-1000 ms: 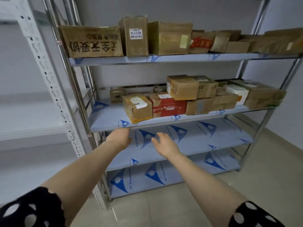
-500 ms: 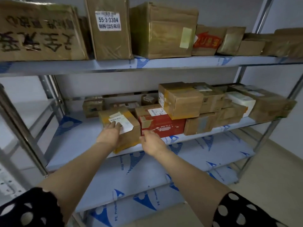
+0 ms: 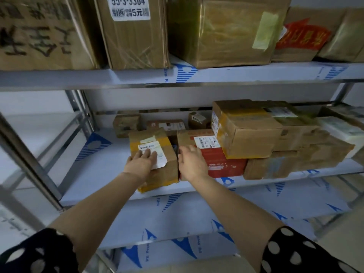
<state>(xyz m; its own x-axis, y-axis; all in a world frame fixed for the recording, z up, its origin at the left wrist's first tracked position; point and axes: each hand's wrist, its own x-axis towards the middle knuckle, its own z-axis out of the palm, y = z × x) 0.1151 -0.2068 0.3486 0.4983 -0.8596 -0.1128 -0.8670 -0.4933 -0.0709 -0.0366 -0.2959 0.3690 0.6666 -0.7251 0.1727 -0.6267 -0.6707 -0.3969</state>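
In the centre of the frame we see a small cardboard box point(image 3: 166, 174) on the middle shelf point(image 3: 102, 166) of a metal rack, close to the shelf's front edge, with yellow tape along its bottom. The left hand point(image 3: 140, 162) lies flat on top of the box. Its fingers point(image 3: 146, 154) are straight and spread over the near part of a white label point(image 3: 152, 147), clasping nothing.

The right hand point(image 3: 193, 163) is just right of the box, at the narrow gap between it and a red box point(image 3: 224, 164). Its fingers point(image 3: 185, 150) bend toward that gap — we cannot tell whether they grasp the small box's side or only touch it. A larger brown box point(image 3: 248, 133) rests on the right part of the red box.

Toward the back of the shelf we make out a few smaller parcels point(image 3: 126, 125). Across the top of the frame the upper shelf point(image 3: 256, 73) carries big cartons, among them a tall carton point(image 3: 136, 36) labelled 55-3-3304. Below the hands a lower shelf point(image 3: 197, 213) shows blue-printed film. Black sleeves point(image 3: 39, 251) with white dots fill the bottom corners.
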